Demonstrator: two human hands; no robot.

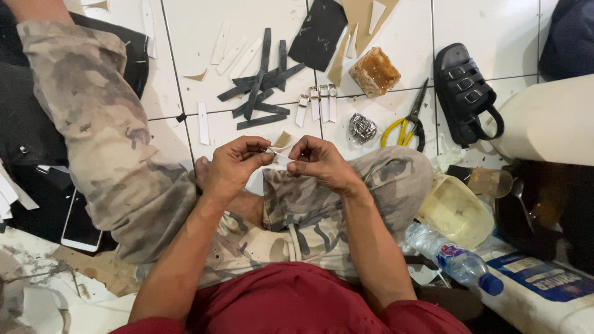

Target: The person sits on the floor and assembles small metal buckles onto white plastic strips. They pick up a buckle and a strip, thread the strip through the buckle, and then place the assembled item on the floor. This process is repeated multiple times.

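Both hands pinch a small white strap point(281, 156) lying nine-to-three: left hand point(234, 166) at nine o'clock, right hand point(322, 162) at three, equally near.

A small white strip point(281, 158) sits between the fingers of the left hand point(232, 167) and right hand point(318, 162). The loose trousers point(105, 142) carry a faded tan, grey and brown camouflage pattern; the shirt point(297, 303) is deep red. On the white-tiled floor point(482, 25) with dark grout lines lie flat black strips point(260, 83), yellow-handled scissors point(405, 124), a black buckled sandal point(464, 89) and an amber-brown glue block point(375, 72). The clear plastic bottle point(451, 256) has a blue cap.
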